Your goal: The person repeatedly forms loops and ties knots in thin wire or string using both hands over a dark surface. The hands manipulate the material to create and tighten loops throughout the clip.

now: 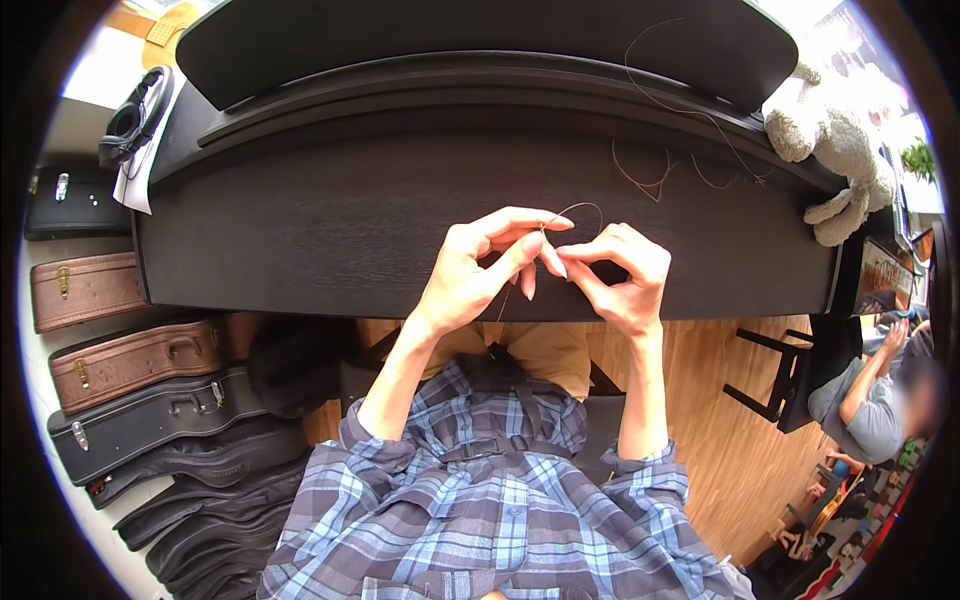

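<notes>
A thin, brownish length of wire or string (589,203) arcs up in a small loop between my hands. My left hand (484,259) pinches it between thumb and fingers, and a loose end hangs below. The fingertips of my right hand (628,277) are pinched together on the same string, touching or nearly touching the left fingers; the exact grip point is hidden. Both hands are above the front of a black piano-like cabinet (337,225). Farther back on its top lie a curled piece of string (640,182), a short curved piece (709,182) and a long strand (664,105).
Headphones (135,120) and a white paper sheet (141,184) rest at the left end. A plush toy (844,139) sits at the right end. Brown and black instrument cases (135,360) line the left side. A black stool (787,375) and a seated person (862,409) are to the right.
</notes>
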`<action>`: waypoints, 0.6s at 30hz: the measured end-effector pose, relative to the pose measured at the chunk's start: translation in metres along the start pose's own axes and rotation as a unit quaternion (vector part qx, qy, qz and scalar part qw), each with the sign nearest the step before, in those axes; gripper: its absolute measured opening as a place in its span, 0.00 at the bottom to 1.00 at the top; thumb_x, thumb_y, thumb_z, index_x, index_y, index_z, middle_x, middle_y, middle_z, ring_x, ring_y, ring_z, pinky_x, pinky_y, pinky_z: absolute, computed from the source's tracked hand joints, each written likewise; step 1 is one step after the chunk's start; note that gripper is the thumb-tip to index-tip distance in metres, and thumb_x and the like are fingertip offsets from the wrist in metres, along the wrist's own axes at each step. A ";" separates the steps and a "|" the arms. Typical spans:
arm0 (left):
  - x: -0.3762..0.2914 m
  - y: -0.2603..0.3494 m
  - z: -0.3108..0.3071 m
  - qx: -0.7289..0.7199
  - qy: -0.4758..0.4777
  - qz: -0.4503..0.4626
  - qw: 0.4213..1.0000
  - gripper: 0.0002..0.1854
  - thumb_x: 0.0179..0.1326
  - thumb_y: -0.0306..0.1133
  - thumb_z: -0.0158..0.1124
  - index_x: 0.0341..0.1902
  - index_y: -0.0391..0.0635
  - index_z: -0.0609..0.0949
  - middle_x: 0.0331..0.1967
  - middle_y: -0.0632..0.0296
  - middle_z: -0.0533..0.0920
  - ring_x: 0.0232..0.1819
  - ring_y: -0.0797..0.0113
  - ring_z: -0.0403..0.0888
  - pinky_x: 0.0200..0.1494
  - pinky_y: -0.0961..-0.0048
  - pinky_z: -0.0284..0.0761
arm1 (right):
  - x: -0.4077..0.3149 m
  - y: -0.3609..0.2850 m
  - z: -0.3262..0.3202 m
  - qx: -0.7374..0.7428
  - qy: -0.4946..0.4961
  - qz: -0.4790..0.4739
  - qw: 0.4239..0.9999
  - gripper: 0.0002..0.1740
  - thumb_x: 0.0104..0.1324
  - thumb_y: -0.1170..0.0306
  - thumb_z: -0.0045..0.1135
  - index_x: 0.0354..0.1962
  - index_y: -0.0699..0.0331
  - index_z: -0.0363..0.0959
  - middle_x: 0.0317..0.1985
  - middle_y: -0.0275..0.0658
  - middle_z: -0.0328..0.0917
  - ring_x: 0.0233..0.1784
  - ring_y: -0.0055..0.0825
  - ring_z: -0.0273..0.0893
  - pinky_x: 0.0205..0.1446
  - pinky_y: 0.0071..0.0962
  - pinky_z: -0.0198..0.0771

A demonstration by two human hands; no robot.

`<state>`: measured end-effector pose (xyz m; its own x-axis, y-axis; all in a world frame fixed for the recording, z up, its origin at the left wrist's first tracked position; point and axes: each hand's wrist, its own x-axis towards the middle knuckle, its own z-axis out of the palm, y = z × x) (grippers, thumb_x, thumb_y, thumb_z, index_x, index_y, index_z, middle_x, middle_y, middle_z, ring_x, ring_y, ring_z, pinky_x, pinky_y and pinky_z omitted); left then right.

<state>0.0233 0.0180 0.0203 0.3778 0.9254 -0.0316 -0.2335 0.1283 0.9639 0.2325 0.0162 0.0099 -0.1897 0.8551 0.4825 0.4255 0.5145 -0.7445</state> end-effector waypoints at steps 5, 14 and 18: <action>0.000 0.003 -0.004 0.048 -0.045 -0.001 0.998 0.10 0.73 0.27 0.62 0.52 0.37 0.86 0.35 0.55 0.90 0.27 0.74 0.83 0.34 0.78 0.80 | -0.001 0.001 0.003 0.022 -0.017 -0.010 1.000 0.11 0.51 0.78 0.76 0.34 0.58 0.88 0.28 0.31 0.87 0.26 0.24 0.80 0.32 0.25 0.72; -0.003 -0.006 0.005 0.149 0.073 0.020 0.986 0.05 0.71 0.24 0.64 0.42 0.38 0.88 0.30 0.61 0.87 0.30 0.75 0.84 0.32 0.80 0.79 | -0.004 -0.001 -0.002 0.143 0.032 0.016 0.989 0.16 0.51 0.86 0.77 0.37 0.67 0.84 0.35 0.43 0.87 0.28 0.23 0.87 0.32 0.21 0.77; 0.003 -0.011 0.008 0.207 0.107 0.106 0.967 0.05 0.71 0.24 0.64 0.43 0.39 0.87 0.31 0.62 0.87 0.30 0.74 0.85 0.32 0.80 0.78 | -0.001 0.004 -0.003 0.063 0.119 0.001 0.991 0.16 0.52 0.79 0.81 0.39 0.59 0.88 0.48 0.39 0.79 0.19 0.07 0.69 0.24 0.17 0.66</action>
<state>0.0346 0.0165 0.0119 0.1571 0.9733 0.1676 0.1088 -0.1857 0.9766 0.2367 0.0169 0.0076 0.0312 0.8242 0.5654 0.3097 0.5298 -0.7895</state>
